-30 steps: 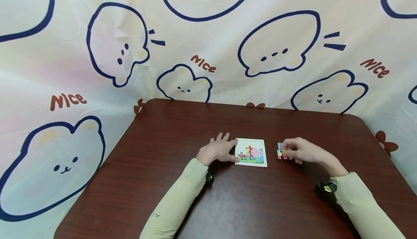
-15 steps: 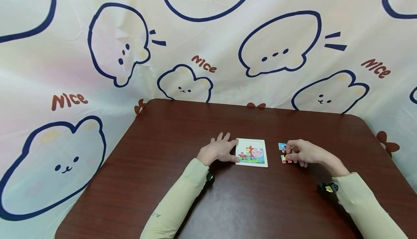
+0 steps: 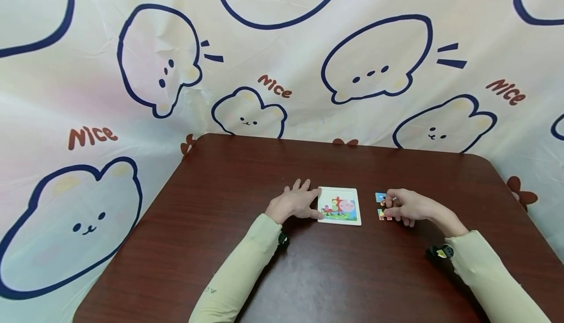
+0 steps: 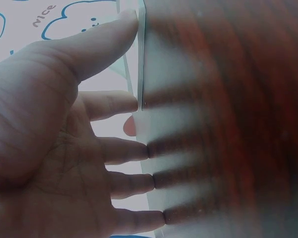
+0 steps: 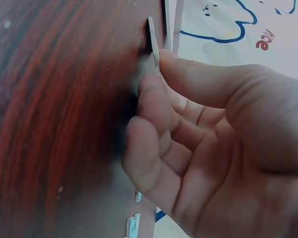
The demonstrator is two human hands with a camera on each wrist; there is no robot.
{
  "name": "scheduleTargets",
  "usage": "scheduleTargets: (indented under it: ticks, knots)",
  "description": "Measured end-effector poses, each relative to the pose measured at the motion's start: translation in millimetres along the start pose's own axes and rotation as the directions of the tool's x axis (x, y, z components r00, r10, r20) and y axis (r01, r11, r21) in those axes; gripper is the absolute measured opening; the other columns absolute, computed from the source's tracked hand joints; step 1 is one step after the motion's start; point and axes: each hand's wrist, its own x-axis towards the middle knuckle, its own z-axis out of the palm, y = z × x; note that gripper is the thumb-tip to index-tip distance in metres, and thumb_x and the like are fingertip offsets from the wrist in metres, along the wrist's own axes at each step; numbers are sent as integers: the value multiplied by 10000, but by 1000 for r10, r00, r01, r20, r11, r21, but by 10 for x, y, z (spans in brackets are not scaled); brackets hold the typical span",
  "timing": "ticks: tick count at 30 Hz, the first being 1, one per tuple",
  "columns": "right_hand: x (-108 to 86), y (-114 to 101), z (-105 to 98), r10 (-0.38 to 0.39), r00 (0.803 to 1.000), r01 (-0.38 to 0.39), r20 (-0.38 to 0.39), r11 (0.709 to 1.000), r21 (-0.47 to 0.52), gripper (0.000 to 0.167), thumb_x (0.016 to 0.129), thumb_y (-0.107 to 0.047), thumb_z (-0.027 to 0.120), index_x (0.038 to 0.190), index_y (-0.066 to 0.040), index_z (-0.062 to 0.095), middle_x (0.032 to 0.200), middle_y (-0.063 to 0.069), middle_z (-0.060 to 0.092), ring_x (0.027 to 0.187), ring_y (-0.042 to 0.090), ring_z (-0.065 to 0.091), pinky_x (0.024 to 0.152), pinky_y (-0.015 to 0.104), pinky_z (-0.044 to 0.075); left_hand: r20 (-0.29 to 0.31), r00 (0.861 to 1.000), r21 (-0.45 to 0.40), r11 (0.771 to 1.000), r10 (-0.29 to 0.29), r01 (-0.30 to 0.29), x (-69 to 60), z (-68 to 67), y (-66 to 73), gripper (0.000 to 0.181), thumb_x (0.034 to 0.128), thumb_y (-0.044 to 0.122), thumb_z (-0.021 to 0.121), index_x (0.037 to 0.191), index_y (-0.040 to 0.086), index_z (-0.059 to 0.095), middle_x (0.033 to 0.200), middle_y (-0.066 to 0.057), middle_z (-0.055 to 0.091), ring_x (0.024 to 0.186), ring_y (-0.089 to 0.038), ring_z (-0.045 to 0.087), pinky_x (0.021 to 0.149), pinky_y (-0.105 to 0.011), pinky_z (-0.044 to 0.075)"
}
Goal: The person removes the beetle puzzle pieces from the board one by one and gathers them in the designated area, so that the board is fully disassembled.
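Observation:
A white-framed jigsaw board (image 3: 328, 192) lies on the table, its lower part filled with a pink cartoon picture and its upper part white. My left hand (image 3: 294, 202) rests at the board's left edge with fingers spread, thumb and index finger touching the frame; the left wrist view shows those fingers straight. To the right of the board, my right hand (image 3: 409, 204) pinches a jigsaw piece (image 5: 153, 42), seen edge-on between thumb and fingers in the right wrist view. Beside its fingertips lies a blue piece (image 3: 380, 197), partly covered by the hand.
The dark brown wooden table (image 3: 335, 269) extends all round the board. Behind it hangs a pale curtain (image 3: 304, 49) printed with cartoon bears. Another jigsaw piece (image 5: 133, 226) lies flat on the table under the right hand.
Over the second, my right hand shifts slightly, and the pieces at its fingertips separate, with the lower one moving toward the person. The left hand and the board stay where they are.

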Motion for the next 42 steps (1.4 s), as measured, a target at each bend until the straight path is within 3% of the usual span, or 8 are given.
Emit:
scheduleTargets:
  ticks: [11,18,25,33,37,42]
  knots:
    - [-17,-84,-5,55,998,-58,-40,996,-71,267,909,-262,703,877,-98,495,630,31,529,465,171,527,457,316,504,2,1000,5,1000,-3,3,-11,-10,11,805,899,574,617,1565,300,258,1664,-109,94,1538,-349,50,1203,-583,152]
    - [3,-217,21,-37,992,23,-118,993,-116,175,954,-274,643,912,-126,560,675,27,540,494,171,500,452,312,476,4,1000,5,1000,0,0,-4,0,3,803,904,571,612,1567,297,253,1665,-108,90,1538,-351,47,1203,-584,150]
    - [155,-406,98,-129,976,101,-178,982,-159,158,957,-287,640,1016,-145,604,764,23,588,533,147,530,498,296,464,3,1000,3,1000,-1,1,2,-6,3,804,902,567,618,1567,296,255,1665,-108,91,1538,-351,48,1203,-584,154]
    - [302,-589,203,-174,970,140,-170,971,-196,275,942,-249,662,1169,-99,619,810,18,630,607,143,539,573,296,476,-1,1000,4,1000,1,-1,-7,-15,5,808,899,564,623,1567,292,257,1664,-110,97,1537,-353,54,1201,-586,157]
    - [360,-675,254,-196,969,164,-150,965,-204,299,927,-237,682,1179,-88,620,769,18,595,580,152,523,539,292,468,-1,1000,9,1000,-1,1,-9,-13,1,811,900,569,620,1568,294,251,1664,-108,95,1538,-350,53,1202,-583,158]
    - [434,-711,312,-153,979,123,-135,970,-210,295,921,-246,691,1174,-109,622,741,21,561,545,161,501,503,289,451,1,1000,6,1000,4,-4,-3,-15,5,811,902,567,617,1569,288,251,1663,-113,98,1536,-357,55,1200,-587,160]
